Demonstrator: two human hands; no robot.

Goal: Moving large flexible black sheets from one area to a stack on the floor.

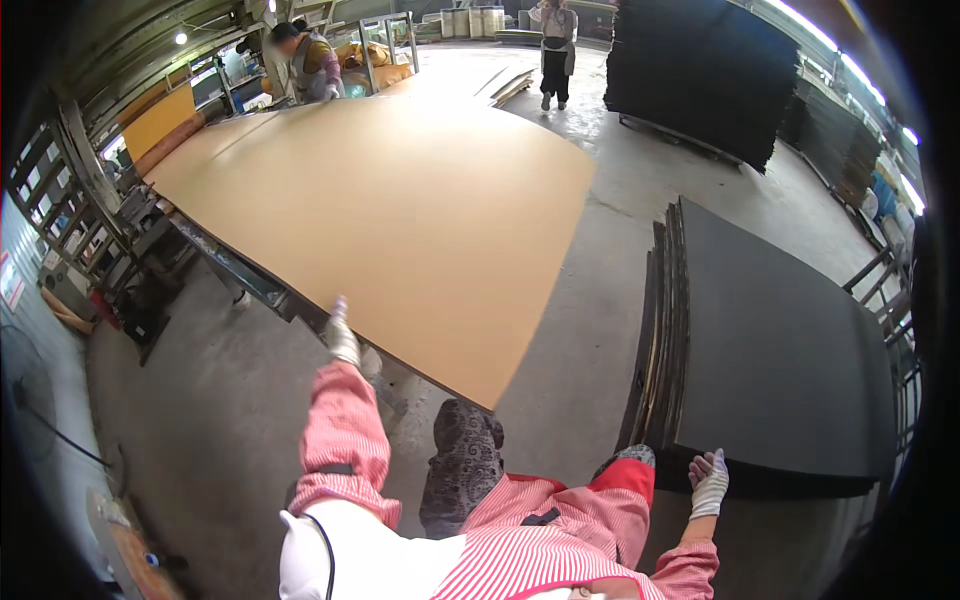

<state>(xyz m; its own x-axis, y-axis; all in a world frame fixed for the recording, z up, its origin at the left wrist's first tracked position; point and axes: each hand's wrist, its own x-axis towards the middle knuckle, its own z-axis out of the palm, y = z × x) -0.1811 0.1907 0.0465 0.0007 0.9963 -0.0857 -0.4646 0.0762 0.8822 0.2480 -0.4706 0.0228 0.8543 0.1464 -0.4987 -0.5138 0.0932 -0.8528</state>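
Note:
A large tan sheet (400, 210) with a dark lower edge stretches out in front of me, its near corner close to my knee. My left hand (342, 335), in a whitish glove, grips the sheet's near left edge; one digit shows at the top, and the other fingers are hidden. To my right lies a thick stack of black sheets (780, 350) with uneven left edges. Also gloved, my right hand (709, 485) is at the near edge of that stack, fingers apart and slightly bent, with nothing visible in it. Whether it touches the stack, I cannot tell.
A dark metal frame (235, 272) runs beneath the tan sheet's left side. At its far edge a co-worker (312, 65) bends over it. Another person (557, 55) stands farther back on the grey floor. Tall black sheet stacks (700, 75) rise at the far right.

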